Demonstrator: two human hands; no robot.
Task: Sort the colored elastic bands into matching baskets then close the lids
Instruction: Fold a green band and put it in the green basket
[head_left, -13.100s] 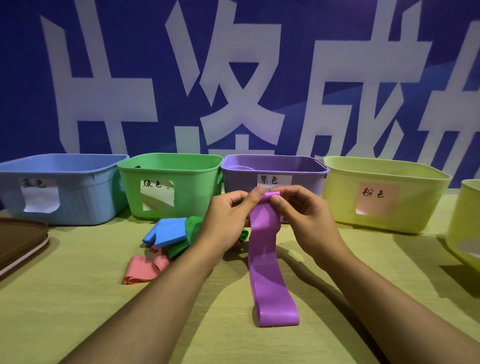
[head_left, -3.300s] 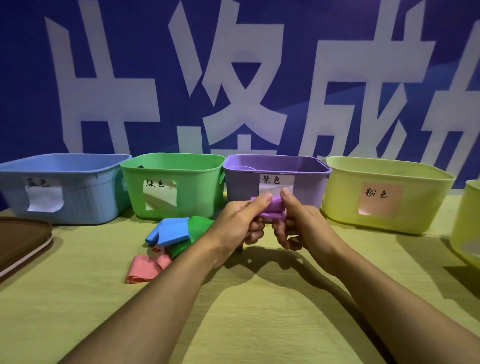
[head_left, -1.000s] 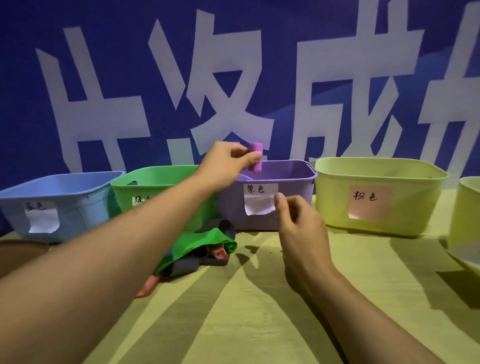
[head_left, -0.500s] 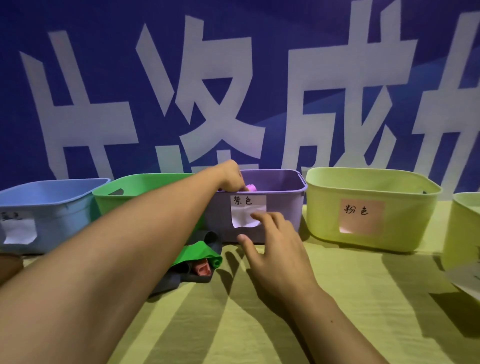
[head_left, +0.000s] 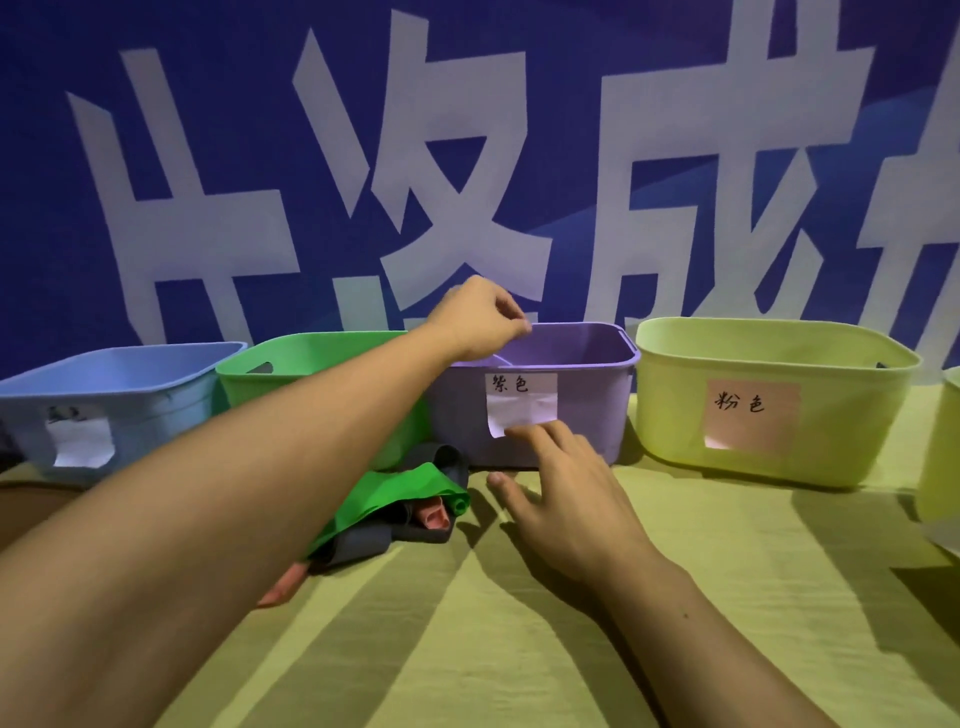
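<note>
Left hand (head_left: 480, 322) over purple basket (head_left: 571, 415), fingers loosely curled, empty. Right hand (head_left: 566, 499) spread wide near band pile (head_left: 400, 509). Risk: tangled pile dragging several bands together.

The left arm (head_left: 249, 499) is being stretched forward and upward across the view, bare from the lower left corner. The left hand (head_left: 475, 319) is being held raised, knuckles up, fingers loosely curled downward with thumb and forefinger tips drawn close; nothing is being gripped. The right forearm (head_left: 691, 639) is being extended from the lower right. The right hand (head_left: 566, 499) is being held low, palm down, fingers relaxed and spread forward.
</note>
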